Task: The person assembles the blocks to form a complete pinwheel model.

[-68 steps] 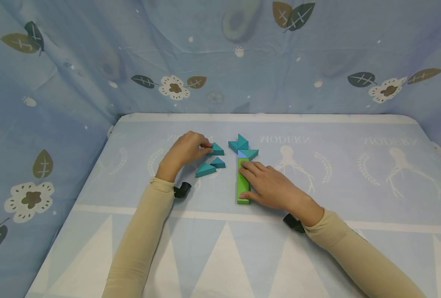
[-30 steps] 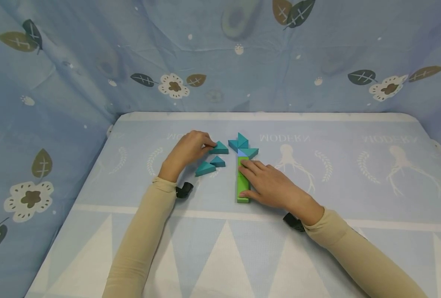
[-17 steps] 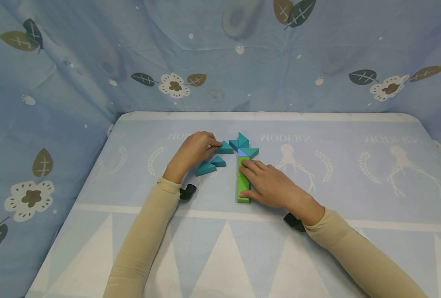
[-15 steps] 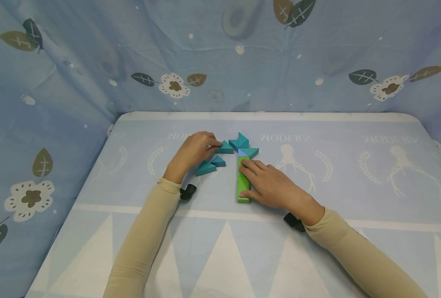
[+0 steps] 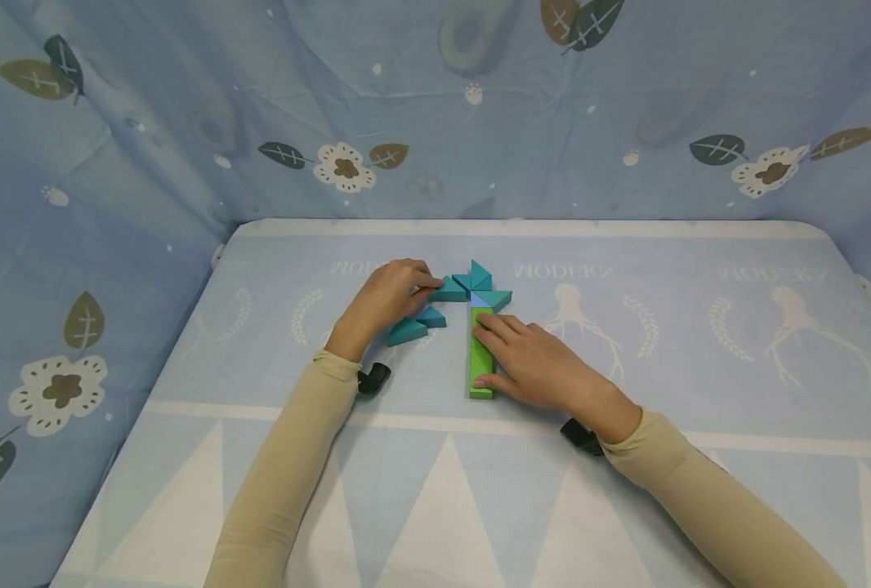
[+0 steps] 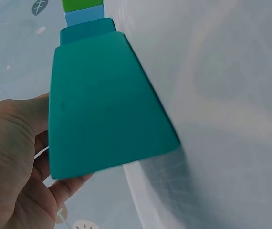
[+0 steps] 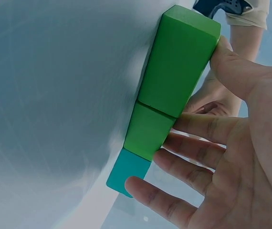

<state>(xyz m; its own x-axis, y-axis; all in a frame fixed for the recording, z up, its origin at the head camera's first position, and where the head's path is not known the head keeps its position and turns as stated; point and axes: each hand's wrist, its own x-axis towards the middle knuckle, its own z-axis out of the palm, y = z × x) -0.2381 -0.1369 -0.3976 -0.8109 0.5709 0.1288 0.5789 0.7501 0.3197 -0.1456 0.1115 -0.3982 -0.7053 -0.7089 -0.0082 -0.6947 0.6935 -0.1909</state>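
In the head view my left hand (image 5: 390,292) pinches a teal triangular block (image 5: 451,291) by its left end, right beside the pinwheel-like cluster of teal triangular blocks (image 5: 483,278). A small blue triangle (image 5: 479,300) lies at the cluster's base. Below it runs a column of green blocks (image 5: 480,361). My right hand (image 5: 534,365) rests along that column's right side; in the right wrist view its straight fingers and thumb touch the longer green block (image 7: 180,62) and its shorter neighbour (image 7: 149,130). A teal face (image 6: 102,105) fills much of the left wrist view, hiding the left fingertips.
Two loose teal triangular blocks lie just below my left hand, a larger one (image 5: 407,331) and a smaller one (image 5: 431,318). A patterned cloth covers the table (image 5: 435,506). Behind it hangs a blue printed curtain (image 5: 509,147).
My left hand has slid its teal triangular block rightward along the table, up against or very near the cluster. The right hand stays on the green blocks, and the two loose blocks keep their places.
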